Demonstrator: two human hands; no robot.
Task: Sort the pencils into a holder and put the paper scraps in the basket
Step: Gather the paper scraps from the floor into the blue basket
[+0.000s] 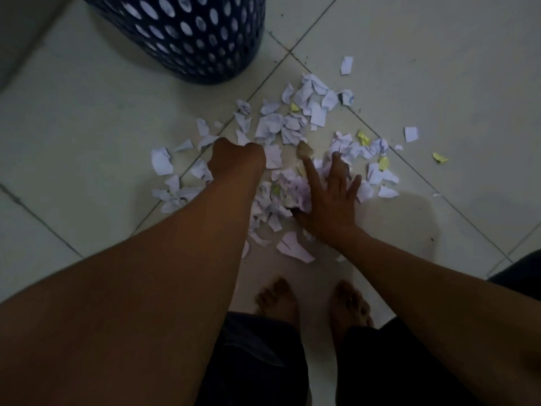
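Observation:
Many white and a few yellow paper scraps (pixel 292 124) lie scattered on the tiled floor in front of me. A dark blue perforated basket (pixel 187 39) stands at the top left, with white paper showing through its holes. My left hand (pixel 237 158) reaches down into the left side of the pile, with its back towards me and its fingers hidden below it. My right hand (pixel 330 197) lies flat with spread fingers on the scraps in the middle of the pile. No pencils or holder are in view.
My bare feet (pixel 313 303) stand just below the pile, and dark shorts fill the bottom edge. A wall or skirting runs along the top left corner. Loose scraps (pixel 410 133) lie further out to the right on the pale tiles (pixel 439 54).

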